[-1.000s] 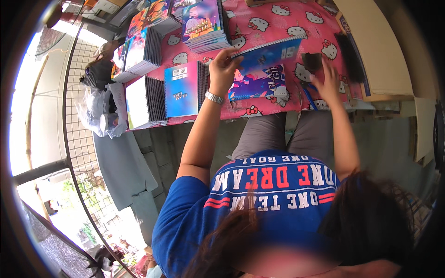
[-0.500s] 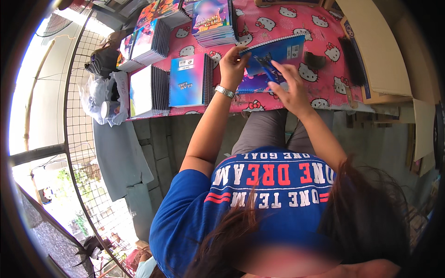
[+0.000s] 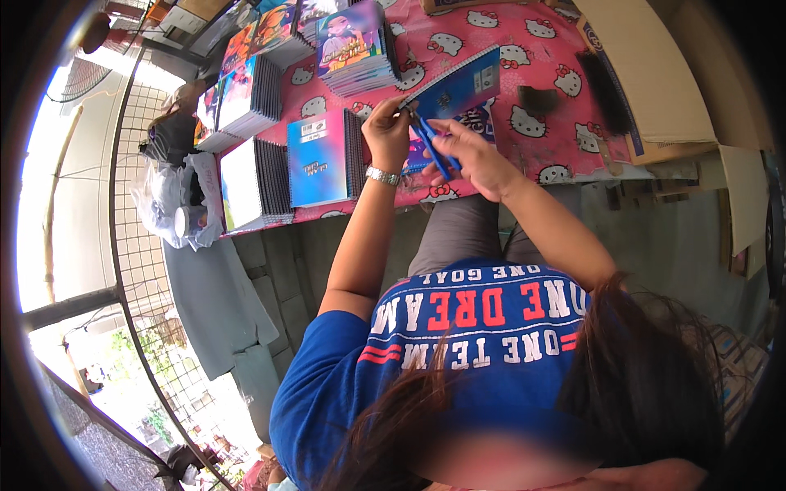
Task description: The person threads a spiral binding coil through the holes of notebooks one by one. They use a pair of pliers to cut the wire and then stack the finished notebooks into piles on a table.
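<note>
Head view: one blue spiral notebook (image 3: 465, 88), tilted above the pink tablecloth (image 3: 532, 69), its wire-bound corner pinched by left hand (image 3: 386, 135), fingertips together; one pair of blue-handled pliers (image 3: 425, 134), tip at that corner, right hand (image 3: 475, 159) with fingers curled about the handles; notebook stacks (image 3: 318, 164), to the left; cardboard box (image 3: 667, 82), to the right

The plier handles (image 3: 426, 135) and held notebook (image 3: 468, 86) are blue, the tablecloth (image 3: 490, 37) pink with red-bowed white cats.
</note>
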The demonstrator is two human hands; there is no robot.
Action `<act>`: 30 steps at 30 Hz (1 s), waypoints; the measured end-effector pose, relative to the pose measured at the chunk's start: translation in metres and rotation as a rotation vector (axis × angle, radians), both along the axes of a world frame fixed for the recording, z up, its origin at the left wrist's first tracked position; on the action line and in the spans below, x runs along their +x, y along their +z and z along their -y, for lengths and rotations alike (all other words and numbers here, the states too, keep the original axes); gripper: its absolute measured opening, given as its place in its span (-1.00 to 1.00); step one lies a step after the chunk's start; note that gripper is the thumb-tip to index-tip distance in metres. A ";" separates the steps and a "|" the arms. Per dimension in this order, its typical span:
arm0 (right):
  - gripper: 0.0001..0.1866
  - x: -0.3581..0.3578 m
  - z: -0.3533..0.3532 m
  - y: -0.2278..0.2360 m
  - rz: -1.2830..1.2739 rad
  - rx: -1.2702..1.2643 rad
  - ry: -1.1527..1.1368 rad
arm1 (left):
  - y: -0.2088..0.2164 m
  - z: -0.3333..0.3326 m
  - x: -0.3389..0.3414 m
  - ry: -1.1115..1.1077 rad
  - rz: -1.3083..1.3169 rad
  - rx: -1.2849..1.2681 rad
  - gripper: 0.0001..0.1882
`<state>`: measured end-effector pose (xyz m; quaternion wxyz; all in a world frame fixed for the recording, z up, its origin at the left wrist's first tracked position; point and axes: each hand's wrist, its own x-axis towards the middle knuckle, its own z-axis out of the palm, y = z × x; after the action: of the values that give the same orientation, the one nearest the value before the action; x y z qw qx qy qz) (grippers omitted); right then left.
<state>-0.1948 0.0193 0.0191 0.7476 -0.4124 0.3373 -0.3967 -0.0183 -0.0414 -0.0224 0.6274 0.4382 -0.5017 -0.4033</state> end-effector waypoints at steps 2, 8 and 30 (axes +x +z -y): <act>-0.44 0.002 -0.010 0.002 -0.167 -0.271 -0.115 | 0.008 0.007 0.020 0.045 0.212 -0.046 -0.81; -0.24 -0.129 -0.023 -0.049 -1.148 -0.758 -0.309 | 0.161 -0.002 0.066 0.217 0.916 -0.363 -0.84; -0.64 -0.286 0.136 -0.138 -2.228 -0.685 -0.441 | -0.037 -0.018 0.235 0.247 1.135 0.475 -0.41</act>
<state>-0.4808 -0.1166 -0.1192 -0.1918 -0.6420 0.7422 -0.0089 0.2164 -0.0230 -0.0592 0.1905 0.7663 -0.5990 -0.1330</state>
